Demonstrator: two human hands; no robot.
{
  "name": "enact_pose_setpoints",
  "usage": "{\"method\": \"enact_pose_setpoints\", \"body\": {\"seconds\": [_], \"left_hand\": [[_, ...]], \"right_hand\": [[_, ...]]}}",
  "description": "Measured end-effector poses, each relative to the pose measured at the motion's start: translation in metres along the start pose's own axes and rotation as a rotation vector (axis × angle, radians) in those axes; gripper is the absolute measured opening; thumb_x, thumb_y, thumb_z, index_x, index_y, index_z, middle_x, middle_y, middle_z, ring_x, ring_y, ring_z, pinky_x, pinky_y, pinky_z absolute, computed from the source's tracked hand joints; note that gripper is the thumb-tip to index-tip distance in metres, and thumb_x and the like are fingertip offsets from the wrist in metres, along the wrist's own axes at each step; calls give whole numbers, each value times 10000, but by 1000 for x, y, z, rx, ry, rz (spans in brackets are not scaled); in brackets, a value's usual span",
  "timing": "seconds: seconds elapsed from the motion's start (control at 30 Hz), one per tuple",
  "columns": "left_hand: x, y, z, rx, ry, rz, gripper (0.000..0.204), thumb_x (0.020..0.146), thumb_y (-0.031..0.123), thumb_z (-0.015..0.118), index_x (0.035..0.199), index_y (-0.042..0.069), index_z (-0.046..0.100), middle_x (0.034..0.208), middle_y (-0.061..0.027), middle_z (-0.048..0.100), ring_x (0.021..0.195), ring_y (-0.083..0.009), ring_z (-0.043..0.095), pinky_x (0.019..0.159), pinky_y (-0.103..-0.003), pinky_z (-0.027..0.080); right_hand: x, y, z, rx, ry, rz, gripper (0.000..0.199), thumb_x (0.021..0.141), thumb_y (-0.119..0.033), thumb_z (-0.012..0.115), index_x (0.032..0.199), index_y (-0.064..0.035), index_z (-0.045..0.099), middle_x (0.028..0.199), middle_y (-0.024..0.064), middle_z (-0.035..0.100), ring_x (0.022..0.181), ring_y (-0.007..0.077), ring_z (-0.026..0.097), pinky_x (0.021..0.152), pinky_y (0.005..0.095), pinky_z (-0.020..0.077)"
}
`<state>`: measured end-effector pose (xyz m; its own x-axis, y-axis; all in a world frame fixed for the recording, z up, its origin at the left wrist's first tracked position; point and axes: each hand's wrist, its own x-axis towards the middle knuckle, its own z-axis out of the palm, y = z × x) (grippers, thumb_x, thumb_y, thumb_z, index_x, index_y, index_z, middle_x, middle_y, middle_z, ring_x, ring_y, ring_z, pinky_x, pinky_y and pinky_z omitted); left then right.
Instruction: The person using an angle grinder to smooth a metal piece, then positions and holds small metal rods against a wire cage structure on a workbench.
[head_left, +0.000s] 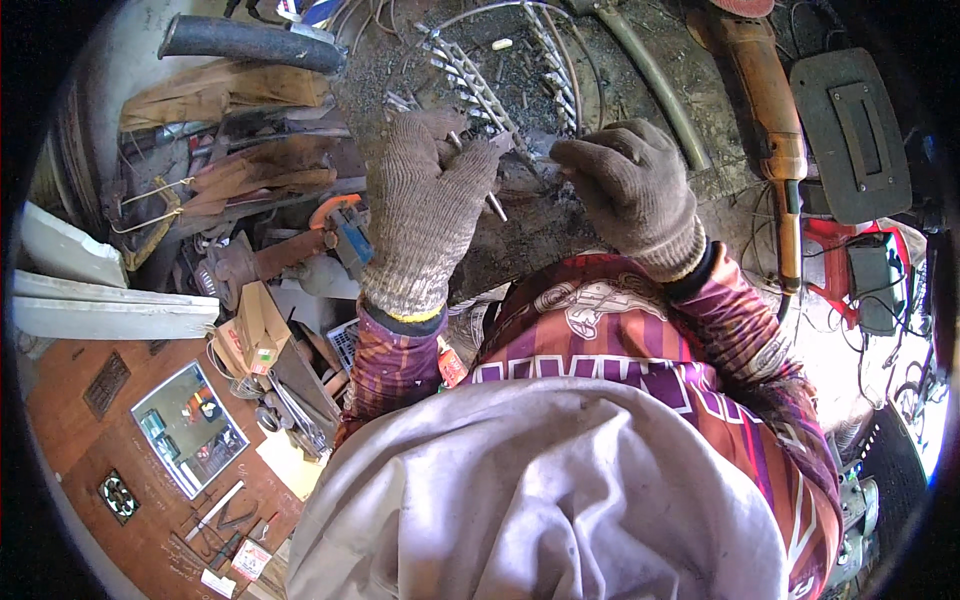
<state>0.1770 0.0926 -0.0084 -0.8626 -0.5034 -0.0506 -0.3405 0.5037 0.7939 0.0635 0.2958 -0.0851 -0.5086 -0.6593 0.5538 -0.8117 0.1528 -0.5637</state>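
My left hand (420,205), in a grey-brown knitted glove, is closed around a thin metal rod (496,207). The rod slants down past the thumb. A small metal piece (503,141) shows at the thumb tip; I cannot tell whether it is gripped. My right hand (640,190), gloved alike, is to the right with its fingers curled inward; what they hold, if anything, is hidden. Beyond the hands, a metal strip with slanted teeth (467,80) lies on the dark, gritty work surface (400,60). A second toothed strip (551,65) lies right of it.
A long curved handle (650,80) lies beyond my right hand. Farther right are an orange power tool (765,110) and a dark welding mask (852,135). A black tube (250,43), brown cloth (220,95) and an open cardboard box (252,330) are at left.
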Motion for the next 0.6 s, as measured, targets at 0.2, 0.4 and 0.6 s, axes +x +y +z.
{"method": "enact_pose_setpoints", "body": {"seconds": [0.2,0.4,0.6], "left_hand": [[1,-8,0,88,35,114,327,912,179,820,1131,5,650,779,-71,626,644,-174,610,584,-359,495],[1,2,-3,106,15,85,339,902,180,818,1151,18,654,788,-61,606,666,-161,597,606,-352,491],[3,-11,-3,92,22,137,340,909,156,806,1176,17,648,779,-58,605,647,-160,593,592,-347,491]], "right_hand": [[17,-2,10,-37,4,-120,418,777,-269,813,1190,-220,764,1023,-5,727,941,257,689,818,413,567],[23,3,12,-174,10,-198,442,764,-310,782,1202,-250,760,1031,-36,721,977,221,682,800,402,548],[27,2,12,-271,15,-265,358,833,-241,697,1185,-249,760,1019,-53,709,995,193,677,794,401,548]]}}
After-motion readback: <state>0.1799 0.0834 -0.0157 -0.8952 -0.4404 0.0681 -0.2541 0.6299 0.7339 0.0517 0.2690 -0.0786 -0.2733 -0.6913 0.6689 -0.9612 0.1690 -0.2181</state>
